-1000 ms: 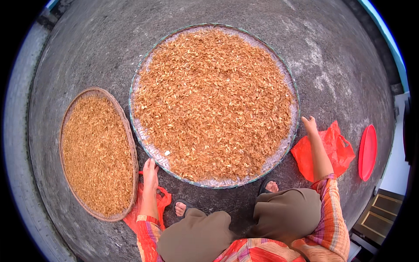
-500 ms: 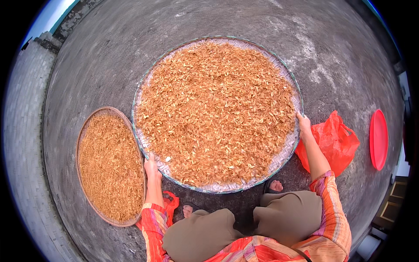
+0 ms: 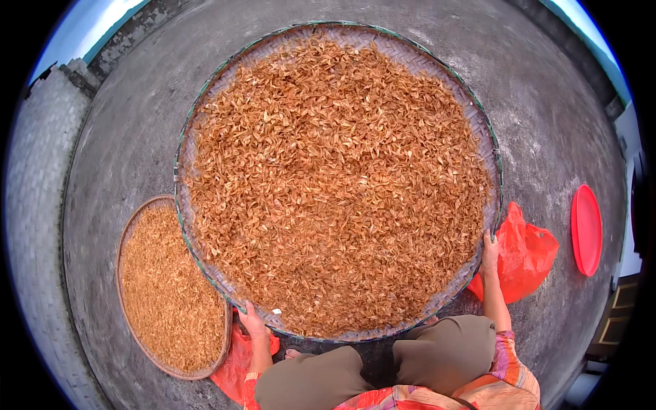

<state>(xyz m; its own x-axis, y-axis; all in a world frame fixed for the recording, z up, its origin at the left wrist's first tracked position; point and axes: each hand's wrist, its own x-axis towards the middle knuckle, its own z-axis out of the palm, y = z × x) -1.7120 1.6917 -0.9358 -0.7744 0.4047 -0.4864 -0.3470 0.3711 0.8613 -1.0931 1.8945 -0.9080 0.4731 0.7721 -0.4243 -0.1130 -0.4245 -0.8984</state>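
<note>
Between my hands is a large, round, shallow woven tray (image 3: 410, 60) with a green-bound rim. A layer of dry orange-brown flakes (image 3: 335, 184) covers most of it; a small white bit lies near the left hand. My left hand (image 3: 253, 321) grips the rim at the near left, its thumb on top. At the right side, my right hand (image 3: 490, 256) is closed round the rim. The fingers beneath the tray are hidden. The tray is held up off the ground, in front of my knees, and its left edge overlaps a smaller woven tray (image 3: 120, 256) in the view.
The smaller tray holds similar, finer-looking flakes (image 3: 174, 294). A red plastic bag (image 3: 526, 249) sits by my right hand, another red bag (image 3: 236, 362) below my left. Further right is a pink-red plastic dish (image 3: 586, 230). A pale block wall (image 3: 41, 157) bounds the left side.
The large tray has come up closer and looks bigger, both hands still on its rim. My left hand now shows lower in the view. The smaller tray, bags and dish appear slightly lower.
</note>
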